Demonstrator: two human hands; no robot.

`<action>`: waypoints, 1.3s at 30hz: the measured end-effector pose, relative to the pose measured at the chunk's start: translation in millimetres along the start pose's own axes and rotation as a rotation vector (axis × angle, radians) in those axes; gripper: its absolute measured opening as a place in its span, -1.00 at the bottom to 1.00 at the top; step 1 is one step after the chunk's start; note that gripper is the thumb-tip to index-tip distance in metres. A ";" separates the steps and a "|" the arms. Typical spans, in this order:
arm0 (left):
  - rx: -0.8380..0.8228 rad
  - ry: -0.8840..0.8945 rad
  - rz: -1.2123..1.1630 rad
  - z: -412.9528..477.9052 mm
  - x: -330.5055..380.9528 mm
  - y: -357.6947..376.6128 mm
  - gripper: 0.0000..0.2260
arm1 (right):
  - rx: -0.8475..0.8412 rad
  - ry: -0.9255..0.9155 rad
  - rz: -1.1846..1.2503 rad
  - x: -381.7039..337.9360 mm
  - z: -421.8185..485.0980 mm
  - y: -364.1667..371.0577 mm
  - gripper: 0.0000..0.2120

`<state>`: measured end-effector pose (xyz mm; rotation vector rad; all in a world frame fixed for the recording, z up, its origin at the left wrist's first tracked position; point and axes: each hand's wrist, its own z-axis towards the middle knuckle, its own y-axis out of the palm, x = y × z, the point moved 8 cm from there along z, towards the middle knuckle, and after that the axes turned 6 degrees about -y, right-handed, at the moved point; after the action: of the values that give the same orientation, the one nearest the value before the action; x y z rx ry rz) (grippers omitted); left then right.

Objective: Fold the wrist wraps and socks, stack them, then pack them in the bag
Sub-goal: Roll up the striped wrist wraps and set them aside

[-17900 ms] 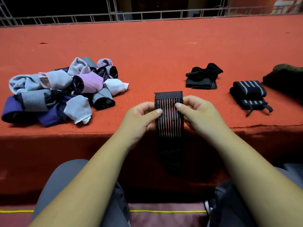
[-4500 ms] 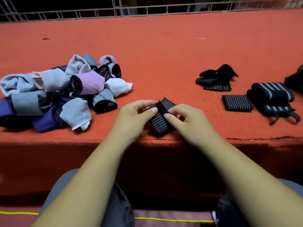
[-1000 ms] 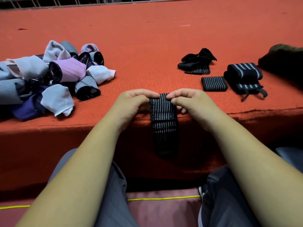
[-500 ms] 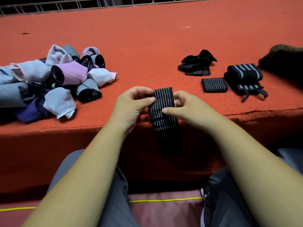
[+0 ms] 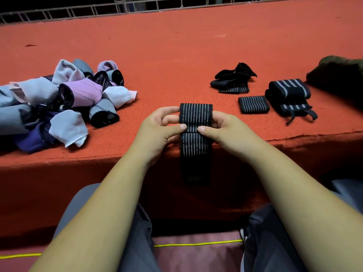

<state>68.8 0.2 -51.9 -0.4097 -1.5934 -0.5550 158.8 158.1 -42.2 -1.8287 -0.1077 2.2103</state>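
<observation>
A black wrist wrap with thin white stripes (image 5: 195, 118) lies over the front edge of the red surface, its lower part hanging down. My left hand (image 5: 159, 130) pinches its left side and my right hand (image 5: 227, 128) pinches its right side, thumbs meeting on a fold across the middle. A small folded striped wrap (image 5: 253, 104) lies to the right. Behind it sits a loose black wrap (image 5: 233, 80). Two thicker folded wraps with grey stripes (image 5: 288, 97) lie further right. A pile of grey, lilac and purple socks (image 5: 64, 103) is at the left.
The red carpeted surface (image 5: 176, 55) stretches far back to a metal railing (image 5: 117, 6). A dark olive bag (image 5: 337, 75) sits at the right edge. My knees in grey trousers are below the ledge.
The wrap's upper end now lies flat and straight on the surface; half a second ago it was tilted and raised. Both thumbs have moved onto the fold line.
</observation>
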 end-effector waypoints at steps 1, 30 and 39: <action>0.029 0.005 -0.025 0.8 0.0 -1.7 -0.59 | -0.005 0.010 0.006 0.4 -0.1 0.4 -0.68; -0.050 -0.072 0.040 2.2 -7.3 0.6 -0.84 | 0.084 0.044 0.005 -4.7 -5.5 -8.9 -0.74; 0.039 -0.044 -0.024 1.7 -7.8 -6.6 -0.82 | 0.086 0.042 -0.095 0.3 -2.1 -7.3 -0.89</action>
<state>64.5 -3.8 -60.4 -0.3760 -1.6505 -0.5358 161.9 165.0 -41.2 -1.7859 -0.0881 2.0783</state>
